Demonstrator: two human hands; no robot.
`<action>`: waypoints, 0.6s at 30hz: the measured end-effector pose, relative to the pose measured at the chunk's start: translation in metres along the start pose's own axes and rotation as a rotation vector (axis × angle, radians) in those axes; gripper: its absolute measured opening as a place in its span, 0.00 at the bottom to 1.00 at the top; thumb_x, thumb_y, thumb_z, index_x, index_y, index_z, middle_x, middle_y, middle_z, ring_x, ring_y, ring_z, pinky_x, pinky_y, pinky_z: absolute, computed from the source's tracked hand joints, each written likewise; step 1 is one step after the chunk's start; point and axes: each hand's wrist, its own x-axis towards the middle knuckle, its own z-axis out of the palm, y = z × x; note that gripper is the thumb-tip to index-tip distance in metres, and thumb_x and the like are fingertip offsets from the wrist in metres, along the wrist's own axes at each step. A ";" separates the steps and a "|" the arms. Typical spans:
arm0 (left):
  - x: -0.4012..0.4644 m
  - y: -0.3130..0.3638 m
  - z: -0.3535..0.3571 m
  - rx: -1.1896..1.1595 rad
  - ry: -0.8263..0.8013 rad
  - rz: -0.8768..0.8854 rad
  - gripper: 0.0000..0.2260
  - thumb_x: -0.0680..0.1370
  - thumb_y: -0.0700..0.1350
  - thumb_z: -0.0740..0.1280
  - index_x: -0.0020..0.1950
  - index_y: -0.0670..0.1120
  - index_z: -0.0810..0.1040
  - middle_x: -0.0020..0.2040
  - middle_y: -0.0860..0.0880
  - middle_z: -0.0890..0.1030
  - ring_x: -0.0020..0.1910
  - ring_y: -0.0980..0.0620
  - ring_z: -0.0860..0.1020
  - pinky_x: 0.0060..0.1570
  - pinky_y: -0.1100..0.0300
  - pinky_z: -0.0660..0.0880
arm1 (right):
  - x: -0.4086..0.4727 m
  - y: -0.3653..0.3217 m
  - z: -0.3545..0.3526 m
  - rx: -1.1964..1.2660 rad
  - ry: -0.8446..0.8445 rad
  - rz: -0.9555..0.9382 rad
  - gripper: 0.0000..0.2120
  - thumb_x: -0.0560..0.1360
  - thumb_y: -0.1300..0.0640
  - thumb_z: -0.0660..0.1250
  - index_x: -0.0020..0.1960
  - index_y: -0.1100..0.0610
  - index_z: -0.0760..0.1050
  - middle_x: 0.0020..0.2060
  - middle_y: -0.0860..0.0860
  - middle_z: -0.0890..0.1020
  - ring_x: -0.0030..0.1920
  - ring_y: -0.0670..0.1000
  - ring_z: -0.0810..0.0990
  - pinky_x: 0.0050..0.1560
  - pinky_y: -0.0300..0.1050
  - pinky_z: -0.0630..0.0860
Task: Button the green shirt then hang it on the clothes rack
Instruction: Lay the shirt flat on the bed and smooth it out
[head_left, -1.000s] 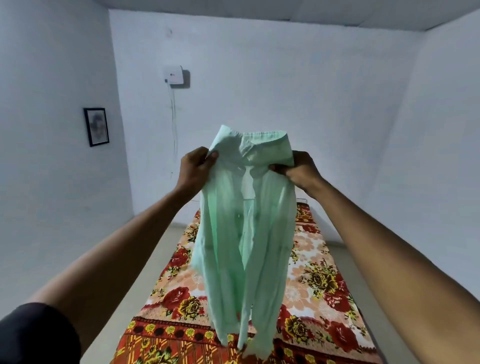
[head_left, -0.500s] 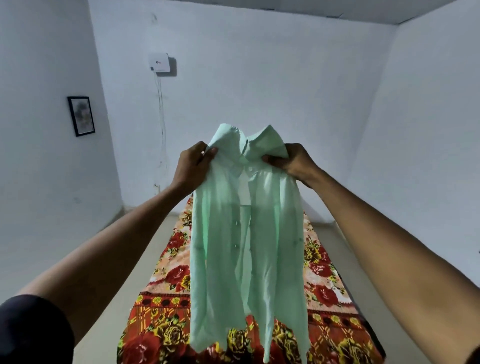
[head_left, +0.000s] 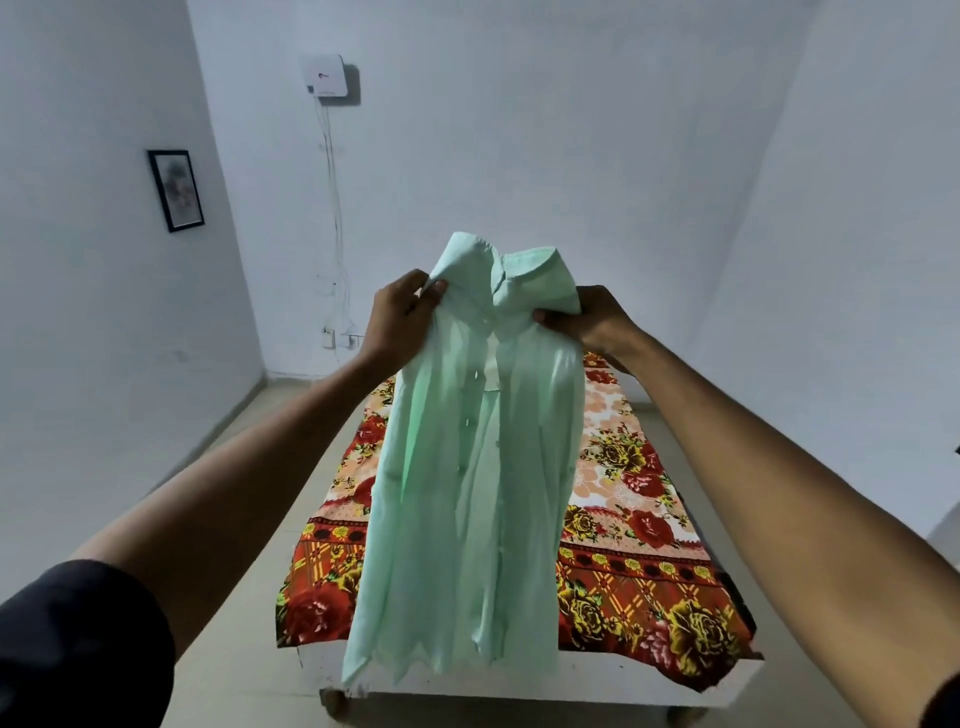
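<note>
Green shirt (head_left: 467, 467) held up by the shoulders above floral-sheeted bed (head_left: 639, 525), placket open, hem hanging low. Left hand (head_left: 400, 317) and right hand (head_left: 587, 317) pinching fabric beside the collar, fingers curled.

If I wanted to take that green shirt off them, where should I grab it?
Probably at the shoulders just under the collar, one hand from each side, where the left hand and right hand pinch the green shirt now. It is limp and hangs straight from there, front facing the wearer.
</note>
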 end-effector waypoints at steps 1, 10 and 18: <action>-0.005 0.002 -0.001 0.008 0.005 -0.005 0.18 0.83 0.48 0.66 0.34 0.53 0.67 0.29 0.55 0.67 0.26 0.61 0.65 0.27 0.65 0.61 | -0.003 -0.001 0.002 -0.005 0.001 -0.016 0.16 0.75 0.57 0.76 0.59 0.64 0.82 0.56 0.58 0.85 0.56 0.53 0.84 0.51 0.42 0.83; -0.034 0.010 -0.001 0.038 0.046 -0.025 0.15 0.83 0.49 0.65 0.40 0.44 0.71 0.32 0.54 0.67 0.29 0.58 0.63 0.30 0.60 0.62 | -0.026 0.010 0.005 0.052 -0.062 0.045 0.18 0.71 0.55 0.80 0.58 0.59 0.83 0.50 0.53 0.86 0.48 0.49 0.85 0.49 0.48 0.82; -0.059 -0.020 0.021 -0.005 0.032 -0.080 0.17 0.83 0.51 0.64 0.42 0.38 0.73 0.35 0.49 0.69 0.33 0.53 0.66 0.32 0.56 0.63 | -0.036 0.040 0.004 0.051 -0.075 0.065 0.18 0.68 0.51 0.81 0.55 0.55 0.84 0.50 0.52 0.87 0.48 0.50 0.87 0.51 0.51 0.85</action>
